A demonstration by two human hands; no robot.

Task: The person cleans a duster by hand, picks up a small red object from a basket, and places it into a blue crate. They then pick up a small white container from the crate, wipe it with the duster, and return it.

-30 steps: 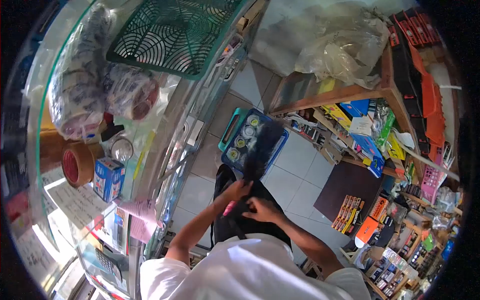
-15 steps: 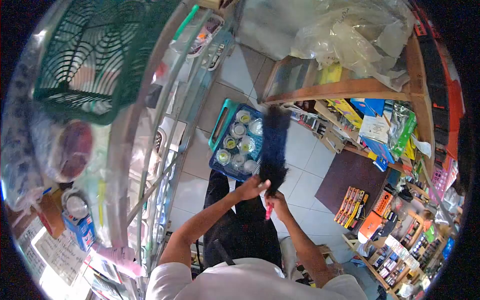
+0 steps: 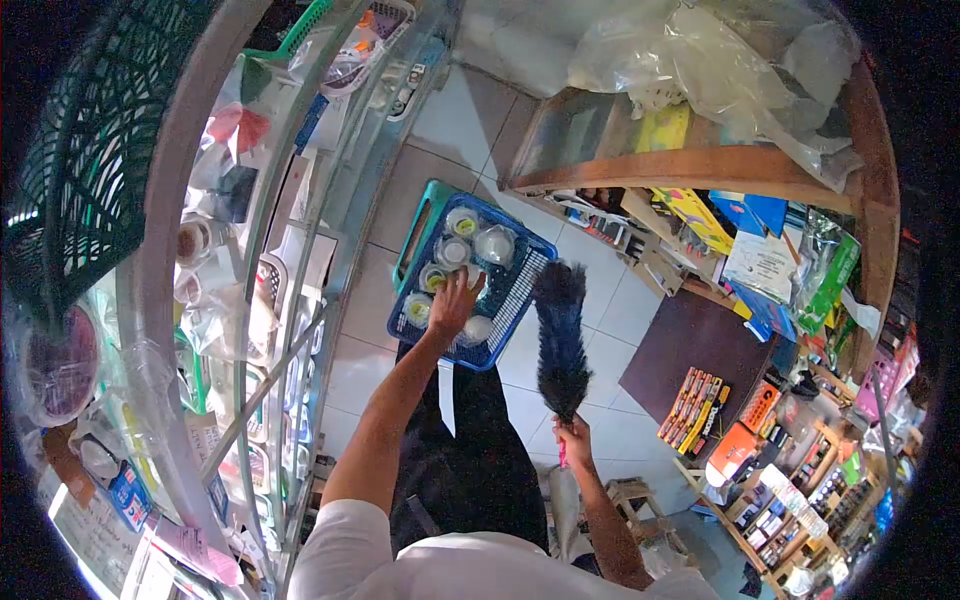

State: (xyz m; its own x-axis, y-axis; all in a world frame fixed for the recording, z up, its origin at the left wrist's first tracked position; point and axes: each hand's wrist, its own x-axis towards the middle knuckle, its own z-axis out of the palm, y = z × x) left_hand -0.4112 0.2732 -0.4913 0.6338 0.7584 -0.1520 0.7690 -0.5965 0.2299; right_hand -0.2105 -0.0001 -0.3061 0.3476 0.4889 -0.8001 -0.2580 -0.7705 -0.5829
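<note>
My duster [image 3: 562,340] is blue-black with a pink handle [image 3: 562,456]; the basket [image 3: 514,310] is blue, patterned with fine slots; my sleeve [image 3: 345,540] is white, my trousers [image 3: 480,480] black.

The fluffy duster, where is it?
In the head view, the duster is just right of the middle, held in the right hand, beside the blue basket.
</note>
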